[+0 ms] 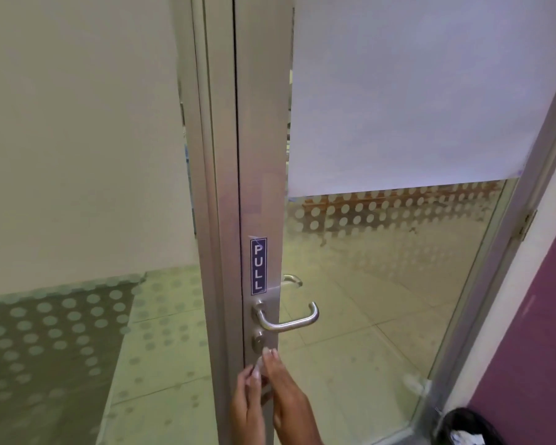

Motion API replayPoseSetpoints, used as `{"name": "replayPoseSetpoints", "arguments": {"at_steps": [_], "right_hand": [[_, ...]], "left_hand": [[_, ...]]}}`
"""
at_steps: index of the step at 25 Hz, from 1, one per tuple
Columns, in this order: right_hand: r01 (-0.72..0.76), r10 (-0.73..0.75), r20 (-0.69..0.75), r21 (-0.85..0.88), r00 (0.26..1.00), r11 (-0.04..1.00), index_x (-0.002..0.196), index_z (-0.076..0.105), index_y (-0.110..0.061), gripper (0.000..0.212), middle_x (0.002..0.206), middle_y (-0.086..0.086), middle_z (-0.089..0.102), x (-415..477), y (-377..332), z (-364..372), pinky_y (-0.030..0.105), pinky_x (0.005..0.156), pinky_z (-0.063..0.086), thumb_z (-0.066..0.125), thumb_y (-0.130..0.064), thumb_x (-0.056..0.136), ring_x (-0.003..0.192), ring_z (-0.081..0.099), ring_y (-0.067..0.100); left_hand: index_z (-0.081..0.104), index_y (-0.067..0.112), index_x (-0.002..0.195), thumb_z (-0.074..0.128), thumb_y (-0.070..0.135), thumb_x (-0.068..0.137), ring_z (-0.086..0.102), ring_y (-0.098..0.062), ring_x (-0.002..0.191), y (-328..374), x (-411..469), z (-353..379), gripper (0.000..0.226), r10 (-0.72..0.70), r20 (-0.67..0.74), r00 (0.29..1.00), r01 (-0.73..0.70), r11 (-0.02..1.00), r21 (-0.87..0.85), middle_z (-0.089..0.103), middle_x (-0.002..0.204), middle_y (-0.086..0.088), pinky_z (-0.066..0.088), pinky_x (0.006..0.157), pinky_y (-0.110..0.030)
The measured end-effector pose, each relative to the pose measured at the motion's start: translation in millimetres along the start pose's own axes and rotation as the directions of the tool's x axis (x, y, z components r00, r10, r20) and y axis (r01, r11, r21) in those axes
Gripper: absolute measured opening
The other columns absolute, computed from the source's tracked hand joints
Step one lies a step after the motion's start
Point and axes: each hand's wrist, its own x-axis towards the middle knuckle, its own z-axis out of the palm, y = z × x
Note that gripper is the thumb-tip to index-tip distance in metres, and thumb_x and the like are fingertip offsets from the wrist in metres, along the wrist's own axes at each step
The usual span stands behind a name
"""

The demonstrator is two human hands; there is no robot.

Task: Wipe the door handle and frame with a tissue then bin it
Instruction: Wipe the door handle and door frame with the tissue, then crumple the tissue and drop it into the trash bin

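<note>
Though tissue (260, 364) mostly hidden, both hands' fingers (272, 358) pinch it below door handle (289, 319); bin (463, 427) cut off.

Two bare hands raised close together

The left hand (248, 403) and right hand (288, 393) reach forward side by side, nearly touching, fingers (272, 359) extended upward and lightly pinched together.

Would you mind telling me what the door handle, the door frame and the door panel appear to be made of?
Door handle: likely brushed stainless steel, judging by its soft silvery sheen. Door frame: seemingly matte aluminium, flat grey with dull reflections. Door panel: clear glass, since floor tiles show through it, with a frosted dot pattern, probably applied film.
</note>
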Motion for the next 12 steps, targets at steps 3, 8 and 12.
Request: {"name": "replayPoseSetpoints", "arguments": {"at_steps": [3,8,12], "right_hand": [[-0.372,0.375,-0.05,0.061,0.926,0.926,0.132,0.049,-0.015,0.076,0.111,-0.003,0.072,-30,5,26,0.0,0.105,0.019,0.061,0.018,0.065,0.094,0.073,0.027],[-0.464,0.437,0.175,0.17,0.882,0.869,0.15,-0.003,-0.045,0.084,0.126,-0.035,0.058,-75,37,-12,-0.008,0.086,0.03,0.056,-0.032,0.091,0.112,0.06,-0.006],[-0.513,0.529,0.056,0.345,0.847,0.786,0.148,0.031,-0.028,0.07,0.129,-0.021,0.059,-107,84,-65,0.017,0.103,0.043,0.068,-0.018,0.089,0.122,0.053,-0.007]], "left_hand": [[0.069,-0.005,0.107,0.06,0.01,0.095,0.072,-0.029,0.089,-29,-15,13,0.021,-0.27,0.046,0.962,0.274,0.95,-0.148,0.072,0.104,-0.025,0.052,0.094,-0.041],[0.056,-0.019,0.11,0.05,-0.007,0.097,0.061,-0.016,0.047,-68,-37,18,0.02,-0.459,0.066,0.886,0.464,0.876,-0.134,0.066,0.081,-0.026,0.057,0.052,-0.024],[0.061,-0.006,0.095,0.047,-0.004,0.099,0.066,-0.026,0.065,-78,-63,39,0.014,-0.463,0.181,0.868,0.477,0.878,-0.043,0.069,0.078,-0.02,0.059,0.055,-0.029]]}}
